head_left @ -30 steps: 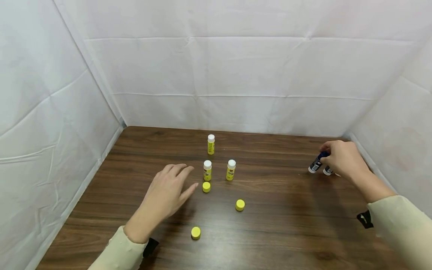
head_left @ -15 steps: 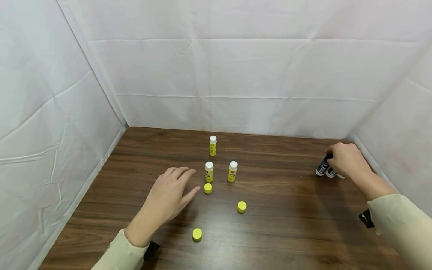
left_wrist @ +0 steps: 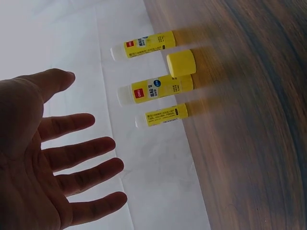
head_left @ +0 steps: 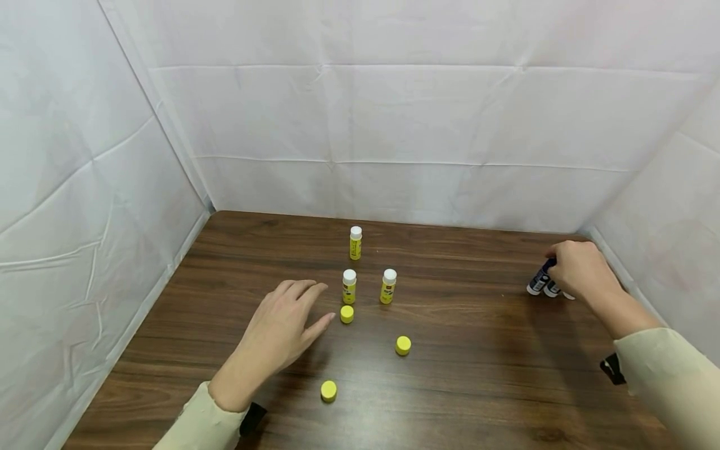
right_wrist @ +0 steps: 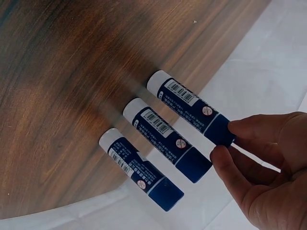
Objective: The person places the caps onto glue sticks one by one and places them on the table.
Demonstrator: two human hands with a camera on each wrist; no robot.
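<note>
At the right of the table, my right hand (head_left: 582,269) pinches the dark blue cap end of a glue stick (right_wrist: 187,105) between thumb and fingertip. This stick stands on its white base beside a second blue glue stick (right_wrist: 163,136) and a third blue glue stick (right_wrist: 139,167), in a row. My left hand (head_left: 275,325) hovers with spread fingers and holds nothing. Nearest to it are a yellow glue stick (head_left: 349,289) with a white top and a yellow cap (head_left: 347,314). Another yellow glue stick (head_left: 387,287) stands right of these, and a third yellow glue stick (head_left: 355,244) farther back.
Two more yellow caps lie on the dark wooden table (head_left: 472,387): a right-hand cap (head_left: 402,345) and a front cap (head_left: 329,391). White cloth walls (head_left: 405,125) enclose the table's back and both sides.
My right hand has moved slightly right, bringing the pinched blue glue stick closer to the other two. My left hand stays nearly still; the head view has shifted slightly.
</note>
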